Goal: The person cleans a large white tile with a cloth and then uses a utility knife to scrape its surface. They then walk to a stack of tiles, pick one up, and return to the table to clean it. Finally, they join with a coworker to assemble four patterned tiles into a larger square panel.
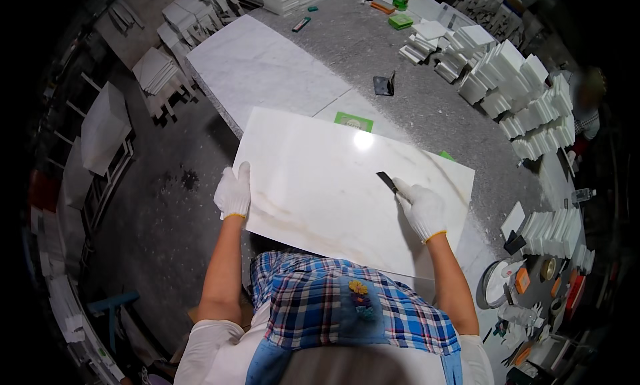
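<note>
A large white marble slab (333,178) with faint brown and grey veins lies before me, its near edge close to my apron. My left hand (233,192), in a white knit glove, grips the slab's left edge with the thumb side up; the fingers under it are partly hidden. Over the right part of the slab, my gloved right hand (421,208) is closed around a thin dark blade (386,182), like a scraper or knife blade. The blade points away to the left; whether it touches the surface I cannot tell. A green card or packet (354,122) shows just past the slab's far edge.
Beneath the slab runs a grey worktable (340,65) with white marble panels (267,68). A black angled piece (385,85) lies on it. Stacked white tiles (507,72) line the right side. Tools and tape (548,268) crowd the lower right. Slabs on a rack (107,128) stand left.
</note>
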A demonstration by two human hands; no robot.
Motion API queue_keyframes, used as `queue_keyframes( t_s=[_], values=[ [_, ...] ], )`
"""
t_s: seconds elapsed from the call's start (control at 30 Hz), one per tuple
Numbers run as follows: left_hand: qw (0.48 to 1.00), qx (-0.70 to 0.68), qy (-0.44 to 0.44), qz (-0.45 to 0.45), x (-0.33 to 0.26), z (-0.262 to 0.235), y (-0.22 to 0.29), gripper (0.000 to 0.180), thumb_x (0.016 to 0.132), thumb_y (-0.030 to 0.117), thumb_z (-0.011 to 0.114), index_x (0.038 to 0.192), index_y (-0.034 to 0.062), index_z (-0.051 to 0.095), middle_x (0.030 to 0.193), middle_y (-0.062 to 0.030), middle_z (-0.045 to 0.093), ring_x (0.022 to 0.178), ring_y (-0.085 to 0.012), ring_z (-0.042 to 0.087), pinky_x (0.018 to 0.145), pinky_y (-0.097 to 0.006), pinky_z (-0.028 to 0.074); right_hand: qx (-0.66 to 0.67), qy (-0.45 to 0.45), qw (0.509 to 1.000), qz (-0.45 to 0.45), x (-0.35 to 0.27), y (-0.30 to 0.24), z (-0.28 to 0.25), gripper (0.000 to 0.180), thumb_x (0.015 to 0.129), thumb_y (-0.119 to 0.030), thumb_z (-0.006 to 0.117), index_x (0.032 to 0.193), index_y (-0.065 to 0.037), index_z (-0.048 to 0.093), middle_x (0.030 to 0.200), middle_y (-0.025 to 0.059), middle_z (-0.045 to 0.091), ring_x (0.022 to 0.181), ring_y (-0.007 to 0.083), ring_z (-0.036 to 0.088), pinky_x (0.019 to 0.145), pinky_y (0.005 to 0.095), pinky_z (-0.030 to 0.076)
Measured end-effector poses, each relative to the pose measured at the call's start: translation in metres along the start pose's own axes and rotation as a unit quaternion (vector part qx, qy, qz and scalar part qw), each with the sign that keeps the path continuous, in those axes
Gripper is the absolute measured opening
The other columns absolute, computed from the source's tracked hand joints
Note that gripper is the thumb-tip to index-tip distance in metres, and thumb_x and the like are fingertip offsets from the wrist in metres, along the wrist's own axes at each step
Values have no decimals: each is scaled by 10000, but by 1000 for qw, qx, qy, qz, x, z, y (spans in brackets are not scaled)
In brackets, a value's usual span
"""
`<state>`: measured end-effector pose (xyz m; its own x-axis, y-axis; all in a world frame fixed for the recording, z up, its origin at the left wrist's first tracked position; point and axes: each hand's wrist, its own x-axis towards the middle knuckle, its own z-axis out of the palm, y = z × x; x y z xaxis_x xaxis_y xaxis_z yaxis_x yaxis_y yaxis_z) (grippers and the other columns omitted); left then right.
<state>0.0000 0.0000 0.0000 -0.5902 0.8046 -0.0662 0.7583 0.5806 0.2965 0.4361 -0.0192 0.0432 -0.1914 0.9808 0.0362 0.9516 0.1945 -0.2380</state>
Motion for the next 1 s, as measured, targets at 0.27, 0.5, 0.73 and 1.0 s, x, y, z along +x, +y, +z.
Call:
queue_keyframes(
  t_s=[0.27, 0.5, 0.73, 1.0],
  values=[
    [1000, 0, 4, 3, 4, 6, 0, 707, 956, 682, 397, 1068, 13, 595, 1071, -248, 682, 998, -426, 661, 860, -512, 497, 22, 20, 999, 10, 3, -3, 1, 292, 939, -318, 605, 1219, -293, 686, 825, 104, 657, 755, 320, 647, 675, 455, 506],
    [1000, 5, 10, 6, 5, 7, -3, 709, 956, 687, 393, 1060, 16, 598, 1065, -253, 680, 991, -421, 665, 858, -513, 498, 8, 7, 1000, 22, 9, -7, 0, 293, 949, -308, 588, 1223, -268, 684, 847, 119, 666, 776, 336, 651, 692, 459, 510],
    [1000, 6, 15, 17, 2, 5, -4, 704, 965, 675, 386, 1043, 7, 595, 1008, -260, 689, 962, -425, 670, 841, -516, 501, 16, 9, 1000, 12, 10, -11, -4, 286, 953, -306, 580, 1212, -247, 686, 836, 123, 659, 772, 333, 649, 690, 471, 504],
    [1000, 4, 23, 20, 4, 8, -7, 695, 961, 675, 403, 1026, 8, 590, 975, -264, 690, 944, -430, 671, 823, -520, 502, -10, 15, 1000, -6, 15, -27, -4, 290, 947, -309, 586, 1219, -261, 674, 804, 109, 649, 737, 323, 641, 661, 454, 501]
  ],
)
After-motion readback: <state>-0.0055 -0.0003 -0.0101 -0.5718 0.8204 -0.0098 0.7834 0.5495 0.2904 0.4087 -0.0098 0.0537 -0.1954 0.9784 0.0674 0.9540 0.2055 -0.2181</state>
